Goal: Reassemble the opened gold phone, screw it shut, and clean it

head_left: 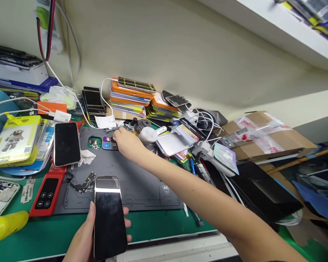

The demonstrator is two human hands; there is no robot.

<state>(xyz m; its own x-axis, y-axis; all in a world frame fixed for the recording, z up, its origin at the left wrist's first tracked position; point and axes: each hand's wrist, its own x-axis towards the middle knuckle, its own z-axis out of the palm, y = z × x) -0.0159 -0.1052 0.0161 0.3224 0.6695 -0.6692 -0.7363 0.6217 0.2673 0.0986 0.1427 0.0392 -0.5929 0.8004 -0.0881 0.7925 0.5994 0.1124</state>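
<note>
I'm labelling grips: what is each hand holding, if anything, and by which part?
The left hand holds a phone by its two long edges, around the lower half. Whether the right hand holds anything cannot be told; it's too indistinct there.

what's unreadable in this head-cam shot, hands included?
All in the head view:
1. Whatever the right hand may hold: hidden by the hand itself.
2. Back of the smartphone and palm of the left hand: hidden by the phone.
3. Far left part of the opened phone: cut off by the left edge.
4. Top-right items: blurred, cut off by the frame.
</note>
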